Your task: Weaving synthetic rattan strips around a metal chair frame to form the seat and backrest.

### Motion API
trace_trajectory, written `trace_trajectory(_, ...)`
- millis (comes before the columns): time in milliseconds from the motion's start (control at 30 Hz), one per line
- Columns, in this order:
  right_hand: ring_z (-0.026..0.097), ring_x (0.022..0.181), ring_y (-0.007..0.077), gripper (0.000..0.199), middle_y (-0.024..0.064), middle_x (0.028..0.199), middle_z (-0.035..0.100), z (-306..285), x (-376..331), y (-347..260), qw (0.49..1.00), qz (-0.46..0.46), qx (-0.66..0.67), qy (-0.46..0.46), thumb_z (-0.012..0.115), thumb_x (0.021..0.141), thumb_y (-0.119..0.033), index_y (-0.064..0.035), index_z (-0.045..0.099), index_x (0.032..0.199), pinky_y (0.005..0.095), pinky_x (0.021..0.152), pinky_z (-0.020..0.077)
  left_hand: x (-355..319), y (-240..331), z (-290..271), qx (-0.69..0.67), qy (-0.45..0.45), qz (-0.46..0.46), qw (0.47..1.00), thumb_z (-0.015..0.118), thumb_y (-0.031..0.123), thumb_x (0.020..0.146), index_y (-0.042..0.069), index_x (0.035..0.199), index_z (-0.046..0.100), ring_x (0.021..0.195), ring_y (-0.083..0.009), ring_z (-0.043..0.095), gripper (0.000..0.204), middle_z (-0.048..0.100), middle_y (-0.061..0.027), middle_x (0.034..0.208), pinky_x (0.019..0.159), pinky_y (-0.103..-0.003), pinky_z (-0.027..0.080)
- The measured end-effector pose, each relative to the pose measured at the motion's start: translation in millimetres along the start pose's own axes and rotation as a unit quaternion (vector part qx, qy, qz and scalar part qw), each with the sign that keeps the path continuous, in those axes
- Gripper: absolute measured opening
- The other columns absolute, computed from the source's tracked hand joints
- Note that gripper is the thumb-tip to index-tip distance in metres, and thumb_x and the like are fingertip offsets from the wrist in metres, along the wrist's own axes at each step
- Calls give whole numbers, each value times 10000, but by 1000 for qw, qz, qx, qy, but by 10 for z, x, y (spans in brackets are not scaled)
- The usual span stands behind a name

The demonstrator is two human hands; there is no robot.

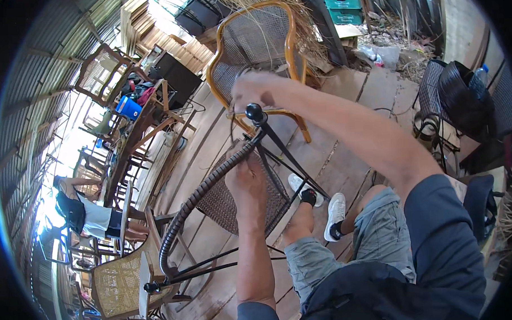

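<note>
In front of me stands a dark metal-framed chair with a curved rail (203, 190) wrapped in brown strip, round black knobs at its ends, and a brown woven seat (218, 205). My left hand (246, 180) is closed at the rail's upper part, with the fingertips partly hidden. Past the upper knob (255, 111), my right hand (256, 91) is raised and smeared by motion; its fingers cannot be made out. A thin dark strand (231, 126) runs between the rail and the right hand's area; whether that hand holds it is unclear.
A cane armchair (257, 38) with an orange-brown frame stands just beyond. At lower left is another cane-seated chair (122, 283). A person (94, 216) is by a cluttered bench on the left. Dark woven baskets (462, 93) sit at right; green crates (342, 4) are at the back.
</note>
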State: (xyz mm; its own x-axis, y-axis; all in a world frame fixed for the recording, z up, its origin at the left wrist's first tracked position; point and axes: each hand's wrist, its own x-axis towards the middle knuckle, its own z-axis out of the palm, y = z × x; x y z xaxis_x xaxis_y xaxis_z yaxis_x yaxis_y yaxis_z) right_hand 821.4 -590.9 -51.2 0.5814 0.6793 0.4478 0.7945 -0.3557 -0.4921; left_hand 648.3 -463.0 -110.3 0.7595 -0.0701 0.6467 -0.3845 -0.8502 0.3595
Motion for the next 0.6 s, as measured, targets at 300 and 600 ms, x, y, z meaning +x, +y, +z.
trace_trajectory(300,609,710,252,147,141,716,572,525,-1613,-999,926,180,331,-24,532,840,-173,-39,593,846,371,650,469,-1154,643,259,64,-184,3,981,518,103,863,27,954,582,618,-316,613,135,609,-141,738,562,-366,496)
trace_trajectory(600,581,562,273,210,132,664,616,-728,-474,-931,996,14,-86,36,638,761,-217,-19,597,701,372,547,463,-701,285,-93,-161,-93,-154,970,445,84,906,44,1113,551,657,-90,537,237,609,-63,868,611,-214,434)
